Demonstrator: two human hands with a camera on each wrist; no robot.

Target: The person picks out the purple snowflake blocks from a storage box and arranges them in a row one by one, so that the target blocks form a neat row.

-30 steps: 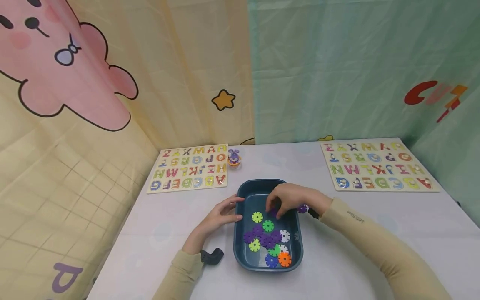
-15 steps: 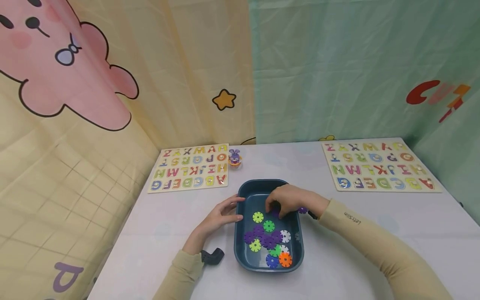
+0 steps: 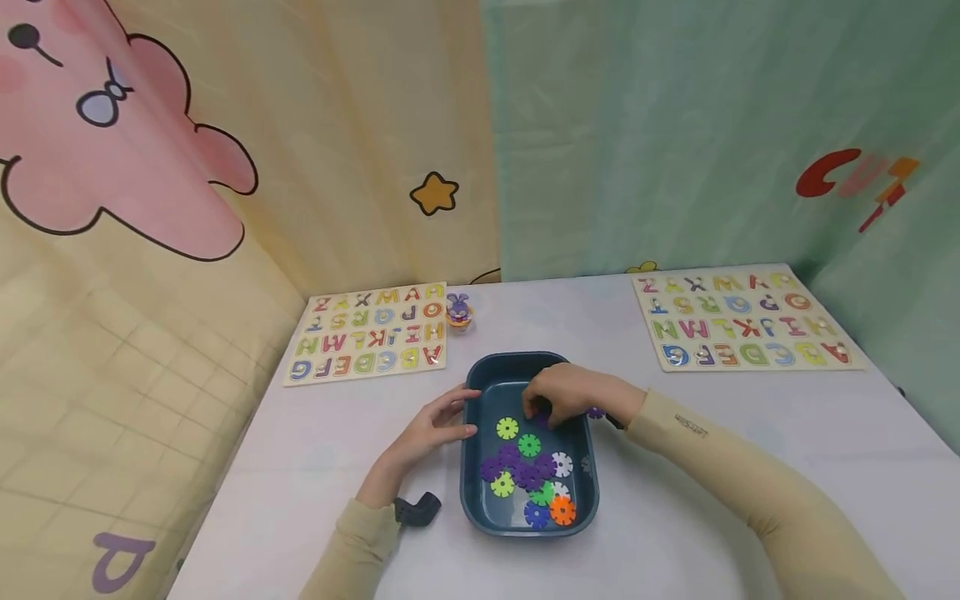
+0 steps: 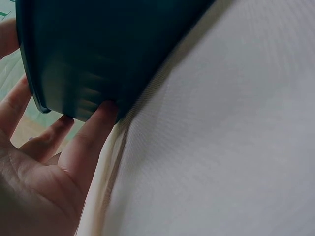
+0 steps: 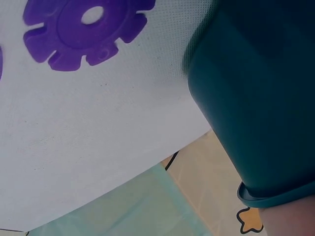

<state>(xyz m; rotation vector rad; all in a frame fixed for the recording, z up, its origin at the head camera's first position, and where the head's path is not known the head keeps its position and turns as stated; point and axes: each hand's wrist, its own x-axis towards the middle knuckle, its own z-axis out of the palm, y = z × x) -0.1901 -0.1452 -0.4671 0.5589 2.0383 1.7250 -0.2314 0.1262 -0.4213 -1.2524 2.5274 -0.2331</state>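
Note:
My left hand (image 3: 422, 432) touches the left side of a dark blue plastic tray (image 3: 501, 400), its fingers and thumb spread along the rim and outer wall. The left wrist view shows its fingertips against the wall of the tray (image 4: 74, 59). My right hand (image 3: 567, 392) reaches over the tray's right rim, fingers curled down around a purple notched disc (image 3: 542, 421), mostly hidden under the hand. Yellow-green, green, purple, white, blue and orange (image 3: 562, 510) notched discs lie loose in the tray's near half. The right wrist view leaves the right fingertips hidden behind the tray wall.
Another purple disc (image 5: 69, 34) lies on the table outside the tray, under the right wrist. Alphabet boards stand at the back left (image 3: 367, 333) and back right (image 3: 738, 321). A small purple rabbit figure (image 3: 459, 312) is beside the left board. Curtains hang behind.
The head view has shifted a little, so everything appears slightly further left and up. Both hands keep their places at the tray, and the discs lie as before.

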